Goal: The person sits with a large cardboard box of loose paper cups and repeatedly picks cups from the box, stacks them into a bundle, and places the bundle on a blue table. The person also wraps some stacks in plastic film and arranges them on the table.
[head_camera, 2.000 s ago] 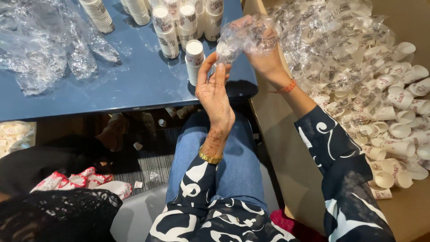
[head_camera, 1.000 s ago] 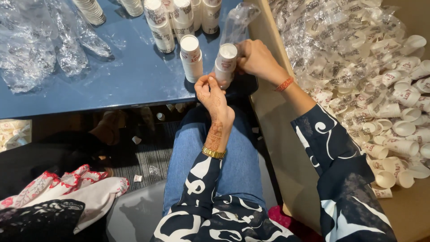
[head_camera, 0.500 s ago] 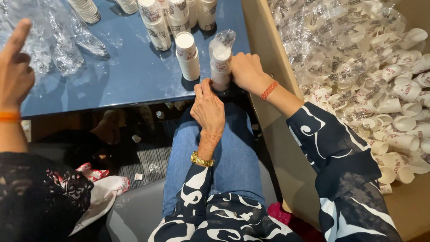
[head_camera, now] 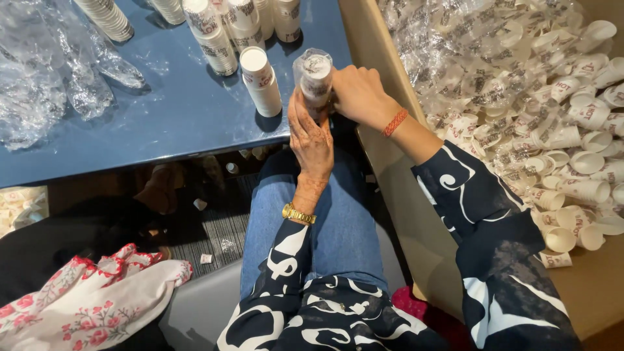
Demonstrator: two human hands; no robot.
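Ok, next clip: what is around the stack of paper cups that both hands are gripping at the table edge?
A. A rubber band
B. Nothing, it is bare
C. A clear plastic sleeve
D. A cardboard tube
C: clear crinkled plastic covers the top of the stack of cups held between the left hand and the right hand, unlike the bare stack standing beside it.

One head cam, looks steeply down, close over lap. Counter (head_camera: 162, 123) edge at top of view, box (head_camera: 416, 214) of cups on right, floor (head_camera: 214, 227) below left.
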